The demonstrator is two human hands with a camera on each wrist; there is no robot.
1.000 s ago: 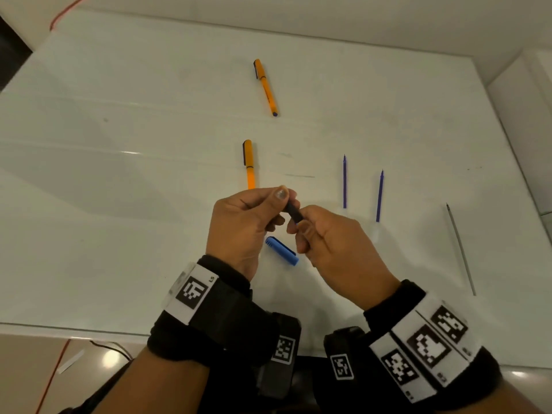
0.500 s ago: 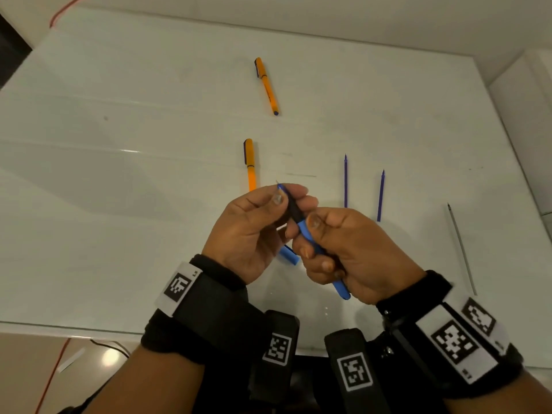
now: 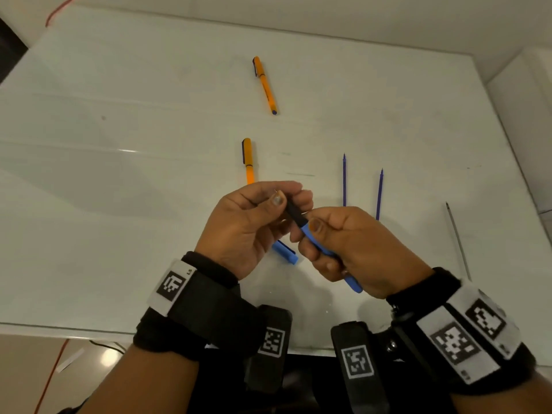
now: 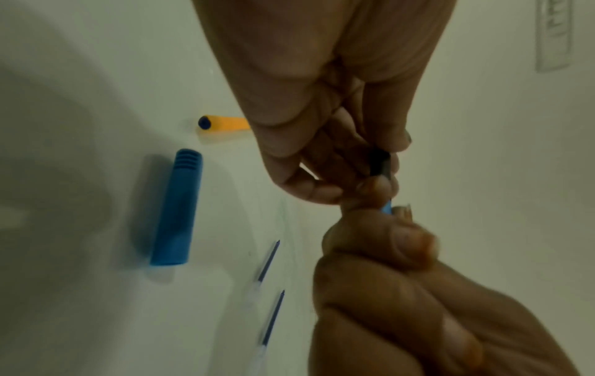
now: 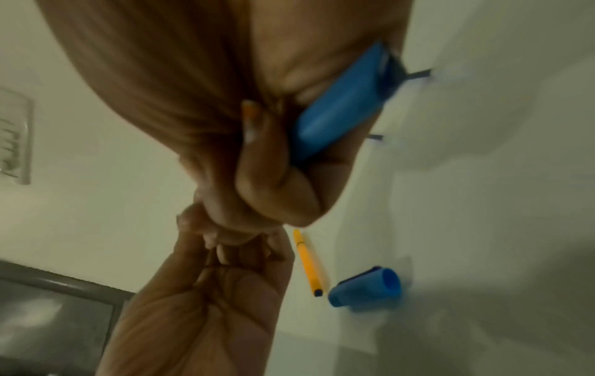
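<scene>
The fingers [image 3: 276, 201] of the left hand [image 3: 254, 222] are closed in a pinch on the black front section [image 3: 294, 213] of the blue pen [image 3: 307, 231], thumb on top and fingertips beneath; we read this as a hold for twisting or pulling that small part, not for carrying the pen; the right hand [image 3: 358, 249] is curled round the blue barrel [image 5: 338, 101], thumb pressed just behind the seam where black meets blue, so that the barrel is braced against the other hand's effort; in the right wrist view the barrel's rear end sticks out past the palm. The pen is thus held up off the worktop [image 3: 119, 204], slanting between the two hands near the front edge; we judge the step in hand to be seating or loosening the front section, and we cannot tell which.

Directly below the hands the blue cap [image 3: 285, 253] lies on its side, close by where it can be picked up; just beyond the left hand lies an orange pen [image 3: 248, 162] with its dark cap on, and a second orange pen [image 3: 265, 85] lies well apart, farther back; to the right a blue refill [image 3: 344, 180] and a second blue refill [image 3: 380, 192] lie near-parallel, with a thin grey refill [image 3: 457, 237] apart towards the right edge; we take it the parts are spread out singly so each is easy to reach.
</scene>
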